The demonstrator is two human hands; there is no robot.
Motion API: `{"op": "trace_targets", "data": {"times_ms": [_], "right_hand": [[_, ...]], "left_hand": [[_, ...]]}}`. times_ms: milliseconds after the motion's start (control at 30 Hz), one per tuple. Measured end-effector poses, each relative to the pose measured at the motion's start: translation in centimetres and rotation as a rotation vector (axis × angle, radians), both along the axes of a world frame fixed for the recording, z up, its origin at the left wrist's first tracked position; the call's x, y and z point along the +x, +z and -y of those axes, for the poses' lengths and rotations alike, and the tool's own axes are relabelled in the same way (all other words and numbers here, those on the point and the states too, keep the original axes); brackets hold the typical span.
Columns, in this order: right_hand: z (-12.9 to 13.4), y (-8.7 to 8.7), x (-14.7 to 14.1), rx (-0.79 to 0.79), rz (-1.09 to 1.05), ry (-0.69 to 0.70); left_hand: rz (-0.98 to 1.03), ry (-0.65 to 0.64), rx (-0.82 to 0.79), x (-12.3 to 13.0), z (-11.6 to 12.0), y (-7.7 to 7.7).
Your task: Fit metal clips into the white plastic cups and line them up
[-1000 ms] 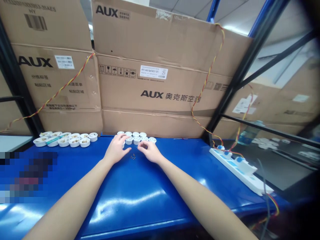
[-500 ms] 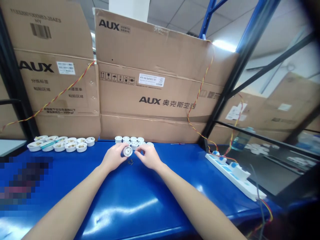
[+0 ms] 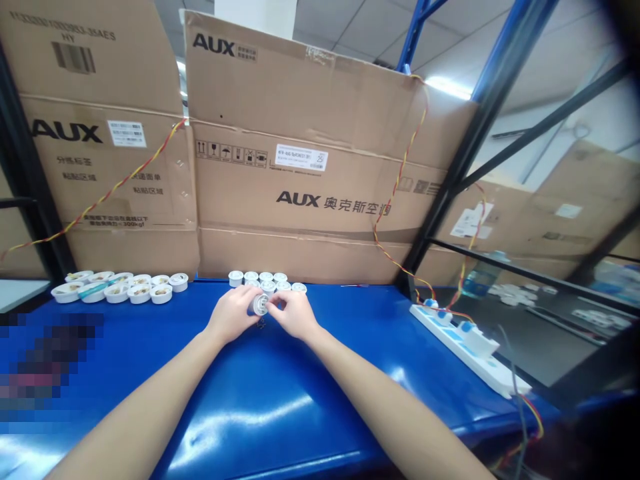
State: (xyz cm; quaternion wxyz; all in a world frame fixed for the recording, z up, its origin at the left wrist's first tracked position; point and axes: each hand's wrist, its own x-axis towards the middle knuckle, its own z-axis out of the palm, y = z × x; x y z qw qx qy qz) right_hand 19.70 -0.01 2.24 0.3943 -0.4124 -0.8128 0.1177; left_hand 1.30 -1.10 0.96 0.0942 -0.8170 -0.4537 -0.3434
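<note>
We log left hand [image 3: 231, 313] and right hand [image 3: 296, 315] both pinching one white plastic cap [image 3: 260, 305] between them, with more white caps [image 3: 267, 279] just beyond on the blue tabletop [image 3: 350, 347]

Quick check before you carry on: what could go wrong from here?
The white cup pinched between the left hand and right hand could slip and land on the small metal pieces just below it, possibly scattering them across the blue bench. The hands also work very close to the row of cups, so a knuckle might tip one over.
</note>
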Motion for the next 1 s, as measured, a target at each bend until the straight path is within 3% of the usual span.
{"op": "trace_targets", "data": {"times_ms": [133, 400, 700, 800, 1000], "right_hand": [[-0.1, -0.1, -0.1, -0.049, -0.043, -0.002], [0.1, 0.2, -0.2, -0.136, -0.193, 0.046], [-1.0, -0.3, 0.0, -0.33, -0.36, 0.168], [-0.6, 0.0, 0.0, -0.248, -0.342, 0.128], [0.2, 1.2, 0.3, 0.006, 0.103, -0.02]], "left_hand": [[-0.041, -0.006, 0.017, 0.3, 0.2, 0.2], [0.078, 0.047, 0.0, 0.7, 0.4, 0.0], [0.135, -0.035, 0.036, 0.8, 0.4, -0.2], [0.14, -0.011, 0.02, 1.0, 0.6, 0.0], [0.13, -0.026, -0.1, 1.0, 0.3, 0.1]]}}
